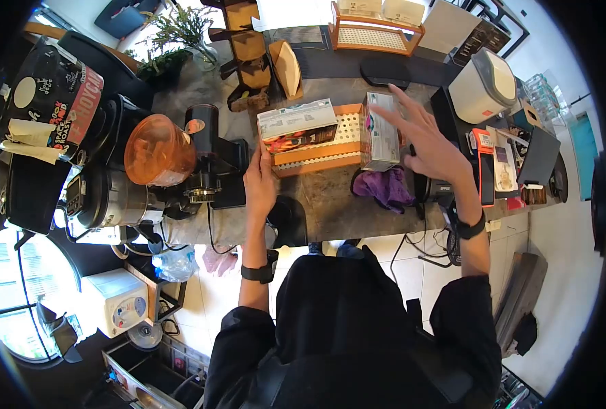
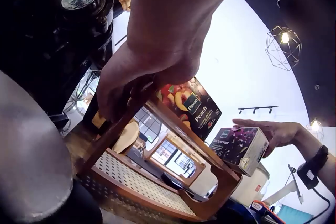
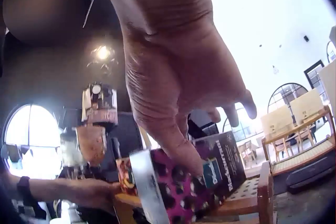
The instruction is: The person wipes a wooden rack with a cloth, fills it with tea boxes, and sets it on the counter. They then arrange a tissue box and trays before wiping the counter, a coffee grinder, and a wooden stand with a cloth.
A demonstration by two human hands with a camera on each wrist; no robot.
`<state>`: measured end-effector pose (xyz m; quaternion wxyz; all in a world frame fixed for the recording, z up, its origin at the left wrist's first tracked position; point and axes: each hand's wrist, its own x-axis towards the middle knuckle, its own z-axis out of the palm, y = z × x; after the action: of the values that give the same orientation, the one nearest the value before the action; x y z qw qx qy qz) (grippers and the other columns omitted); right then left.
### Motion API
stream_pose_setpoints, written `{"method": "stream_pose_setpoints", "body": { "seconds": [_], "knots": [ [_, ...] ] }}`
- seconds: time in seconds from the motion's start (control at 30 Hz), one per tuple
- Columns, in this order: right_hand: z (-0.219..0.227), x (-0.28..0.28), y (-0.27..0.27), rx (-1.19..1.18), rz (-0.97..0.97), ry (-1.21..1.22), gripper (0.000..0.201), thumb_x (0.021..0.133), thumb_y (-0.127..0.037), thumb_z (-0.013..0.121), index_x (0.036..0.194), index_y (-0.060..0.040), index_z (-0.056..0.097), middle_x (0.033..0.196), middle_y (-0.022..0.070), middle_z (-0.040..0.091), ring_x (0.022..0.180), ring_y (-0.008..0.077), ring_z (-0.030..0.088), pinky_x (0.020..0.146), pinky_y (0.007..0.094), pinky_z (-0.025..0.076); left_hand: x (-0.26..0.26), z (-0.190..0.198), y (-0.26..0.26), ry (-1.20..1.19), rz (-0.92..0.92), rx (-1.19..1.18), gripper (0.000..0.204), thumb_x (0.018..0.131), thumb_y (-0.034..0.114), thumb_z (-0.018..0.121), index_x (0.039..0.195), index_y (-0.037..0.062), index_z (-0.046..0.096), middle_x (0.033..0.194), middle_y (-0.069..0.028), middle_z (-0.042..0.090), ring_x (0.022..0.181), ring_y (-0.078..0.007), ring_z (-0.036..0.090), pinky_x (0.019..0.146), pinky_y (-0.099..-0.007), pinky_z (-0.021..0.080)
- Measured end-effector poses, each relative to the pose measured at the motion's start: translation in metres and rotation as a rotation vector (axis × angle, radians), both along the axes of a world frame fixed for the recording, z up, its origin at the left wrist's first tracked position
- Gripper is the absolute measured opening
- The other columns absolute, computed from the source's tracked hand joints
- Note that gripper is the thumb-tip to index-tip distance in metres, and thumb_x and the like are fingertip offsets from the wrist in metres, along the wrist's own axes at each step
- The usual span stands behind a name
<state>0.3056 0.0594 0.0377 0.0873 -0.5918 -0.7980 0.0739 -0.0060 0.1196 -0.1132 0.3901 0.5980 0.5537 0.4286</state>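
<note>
**Tray (image 1: 323,158) on counter (image 1: 330,204), a box at each end**

L box (image 1: 299,119) is at the tray's L end; R box (image 1: 383,140) at its R end. L of tray: grinder (image 1: 204,146). Behind L box: paper filters (image 1: 289,68). Behind R box: flat pad (image 1: 385,71). In front of R box: cloth (image 1: 385,189). Farther R: lidded bin (image 1: 480,85). Back L: plant (image 1: 180,27) in vase (image 1: 204,57). At back, R of ctr.: rack (image 1: 378,39) w/ packs (image 1: 402,11) in it.

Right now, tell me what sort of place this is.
Probably a café's drinks counter: a coffee grinder with an orange hopper, a Dilmah peach tea box and a "space roastery" bag.
</note>
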Motion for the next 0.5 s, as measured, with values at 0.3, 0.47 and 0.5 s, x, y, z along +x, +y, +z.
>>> {"method": "stream_pose_setpoints", "body": {
  "seconds": [0.3, 0.47, 0.5],
  "knots": [
    [-0.005, -0.003, 0.040, -0.004, -0.024, 0.087, 0.065, 0.064, 0.001, 0.077, 0.122, -0.0148, 0.052, 0.142, 0.0120, 0.037, 0.134, 0.0348, 0.035, 0.108, 0.0452, 0.036, 0.000, 0.013, -0.003, 0.109, 0.012, -0.008, 0.055, 0.101, 0.040, 0.039, 0.129, -0.0057, 0.049, 0.112, -0.0310, 0.061, 0.110, -0.0442, 0.057, 0.090, -0.0429, 0.045],
    [0.000, 0.009, 0.055, -0.088, -0.023, 0.054, 0.064, 0.065, -0.003, 0.077, 0.124, -0.0109, 0.052, 0.123, 0.0104, 0.053, 0.118, 0.0326, 0.051, 0.103, 0.0403, 0.041, -0.001, 0.020, -0.005, 0.096, -0.012, -0.006, 0.056, 0.101, 0.041, 0.038, 0.130, -0.0054, 0.048, 0.111, -0.0318, 0.060, 0.109, -0.0457, 0.057, 0.090, -0.0449, 0.045],
    [0.001, 0.010, 0.057, -0.102, -0.062, 0.070, 0.063, 0.066, -0.004, 0.077, 0.124, -0.0110, 0.052, 0.121, 0.0104, 0.054, 0.117, 0.0327, 0.051, 0.102, 0.0410, 0.042, -0.001, 0.021, -0.005, 0.119, -0.013, -0.015, 0.055, 0.101, 0.041, 0.038, 0.130, -0.0052, 0.048, 0.111, -0.0318, 0.060, 0.109, -0.0459, 0.057, 0.089, -0.0452, 0.045]
  ]
}}
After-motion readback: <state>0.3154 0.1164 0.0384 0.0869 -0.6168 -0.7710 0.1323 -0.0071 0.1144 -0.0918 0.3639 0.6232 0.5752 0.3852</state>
